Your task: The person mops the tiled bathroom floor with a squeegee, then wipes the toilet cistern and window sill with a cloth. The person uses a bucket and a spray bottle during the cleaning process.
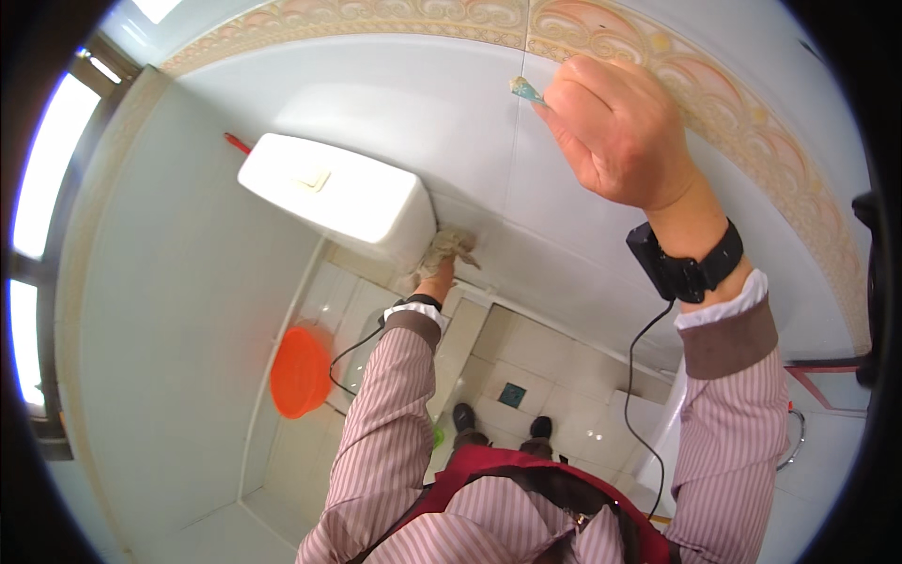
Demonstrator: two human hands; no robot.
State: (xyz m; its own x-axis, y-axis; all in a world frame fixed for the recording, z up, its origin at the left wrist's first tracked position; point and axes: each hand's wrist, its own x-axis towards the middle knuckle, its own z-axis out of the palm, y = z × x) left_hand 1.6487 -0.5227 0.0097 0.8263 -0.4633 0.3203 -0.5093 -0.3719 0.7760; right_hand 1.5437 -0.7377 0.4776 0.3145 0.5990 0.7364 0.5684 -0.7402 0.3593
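Note:
My right hand is raised in front of the tiled wall, its fingers closed in a pinch. From them sticks out the end of a small teal tool with a pale tip; the rest is hidden in the fist. Lower down, my left hand reaches to the side of the white toilet tank, close to the wall. A crumpled beige rag is in it and covers most of the fingers. On top of the tank is a flush button.
An orange basin stands on the floor at the left wall. A red stick-like thing shows behind the tank. A floor drain lies ahead of my shoes. Black cables hang from both wrists. A window is at far left.

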